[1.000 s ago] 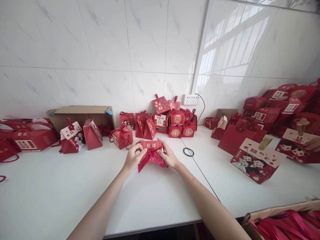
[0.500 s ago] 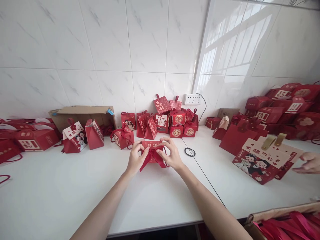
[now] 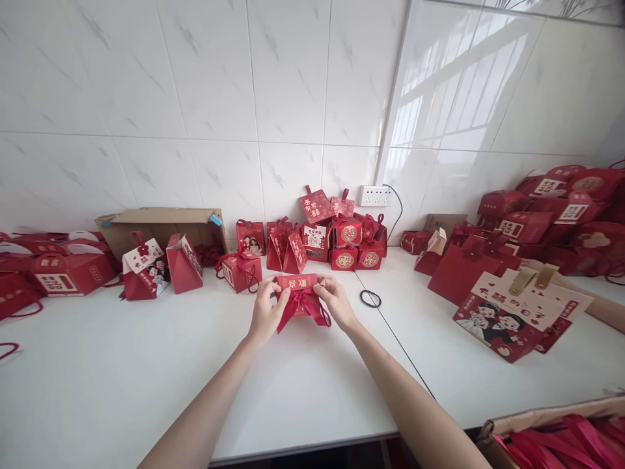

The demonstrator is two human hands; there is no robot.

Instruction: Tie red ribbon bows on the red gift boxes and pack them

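Note:
A small red gift box (image 3: 297, 282) with pale Chinese characters sits in front of me on the white table. A dark red ribbon bow (image 3: 300, 300) crosses its front, its tails hanging down. My left hand (image 3: 266, 311) is closed at the left side, thumb and fingertips pinching at the bow's left loop. At the right side my right hand (image 3: 336, 301) pinches the right loop, its thumb against the box's edge. A red cord loop (image 3: 325, 316) shows beneath the right fingers. The back of the box is hidden.
Behind stand several finished red boxes (image 3: 346, 257). A black ring (image 3: 370, 298) lies to the right, near printed gift bags (image 3: 512, 319); another person's arm (image 3: 608, 311) reaches behind them. A carton of red ribbons (image 3: 571, 443) is at lower right, an open cardboard box (image 3: 161, 218) at back left.
My right hand's fingers have drawn in from spread to a closer pinch, and the bow's right tail shows more fully. At right, the other person's hand has moved behind the printed bags.

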